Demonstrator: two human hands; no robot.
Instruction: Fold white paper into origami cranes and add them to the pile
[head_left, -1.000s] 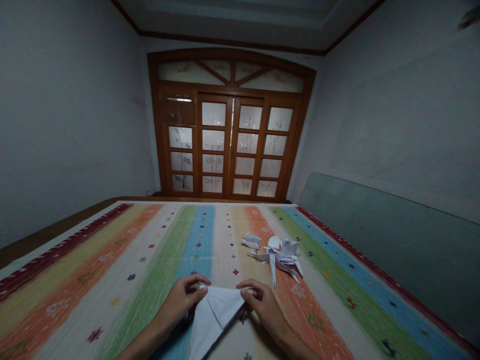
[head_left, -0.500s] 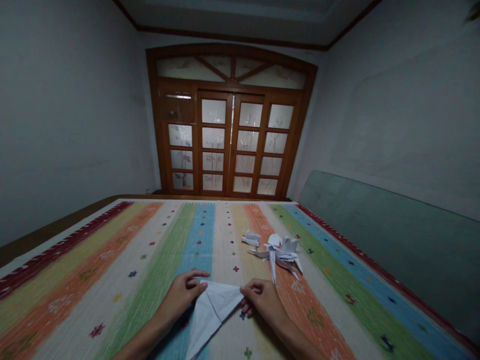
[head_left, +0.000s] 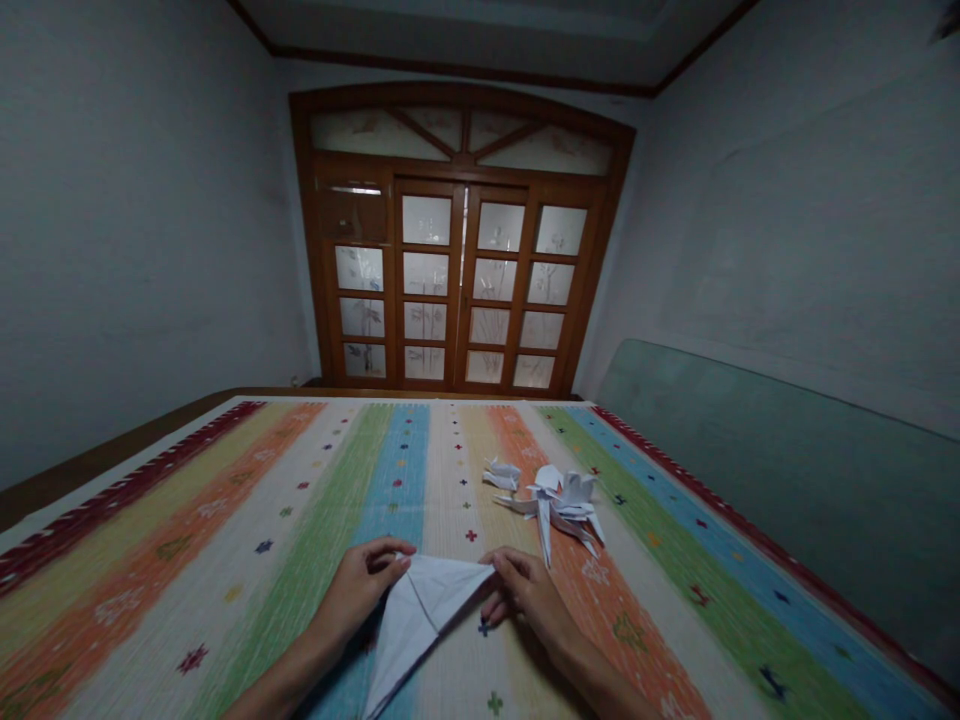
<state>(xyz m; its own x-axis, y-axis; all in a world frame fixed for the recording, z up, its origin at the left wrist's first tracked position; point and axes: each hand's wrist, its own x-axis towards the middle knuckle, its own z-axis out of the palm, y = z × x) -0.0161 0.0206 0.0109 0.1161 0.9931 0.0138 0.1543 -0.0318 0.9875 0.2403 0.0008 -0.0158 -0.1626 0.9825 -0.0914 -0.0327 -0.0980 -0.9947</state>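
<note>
A folded sheet of white paper (head_left: 427,605), roughly triangular with a crease line across it, is held just over the striped tablecloth (head_left: 300,560). My left hand (head_left: 371,580) pinches its upper left corner between thumb and fingers. At the right corner, my right hand (head_left: 521,590) grips the tip the same way, its lower fingers curled under. The paper's long point runs down toward the bottom edge of the view. Beyond my right hand lie several folded white paper pieces (head_left: 562,510), bunched together, with a smaller folded paper piece (head_left: 502,474) just left of them.
The tablecloth covers a wooden table whose edge (head_left: 112,440) shows at the left. A pale green panel (head_left: 750,430) stands along the right side. Wooden doors with glass panes (head_left: 459,280) close off the far end between two plain walls.
My right hand has moved slightly up and to the right with the paper's right corner, which now reaches farther out. My left hand has barely shifted.
</note>
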